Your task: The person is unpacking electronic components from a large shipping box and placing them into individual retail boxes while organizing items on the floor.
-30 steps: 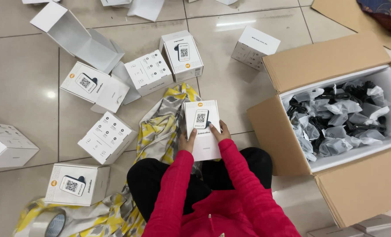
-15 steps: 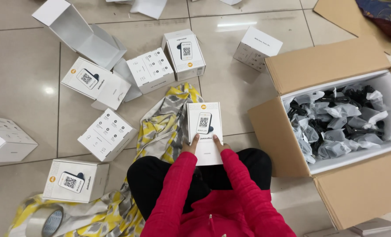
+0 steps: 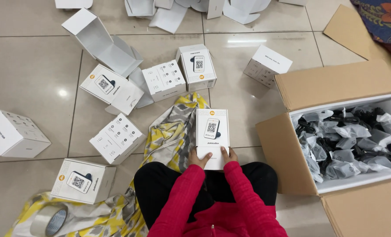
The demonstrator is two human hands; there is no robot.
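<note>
I hold a white product box (image 3: pixel 212 134) with a square code pattern on its face upright in front of my knees. My left hand (image 3: pixel 198 158) grips its lower left edge and my right hand (image 3: pixel 227 156) its lower right edge, thumbs on the front. Both arms are in red sleeves. The box stands over a yellow and grey patterned cloth (image 3: pixel 169 131) on the tiled floor.
Several similar white boxes lie about the floor, such as one (image 3: pixel 83 181) near left and one (image 3: pixel 15 134) far left. An open empty box (image 3: pixel 103 44) lies behind. A large cardboard carton (image 3: pixel 336 87) of bagged black items stands right. A tape roll (image 3: pixel 49 219) lies bottom left.
The box in my hands has shifted slightly and now stands more upright and square to me. My grip stays at its lower edge.
</note>
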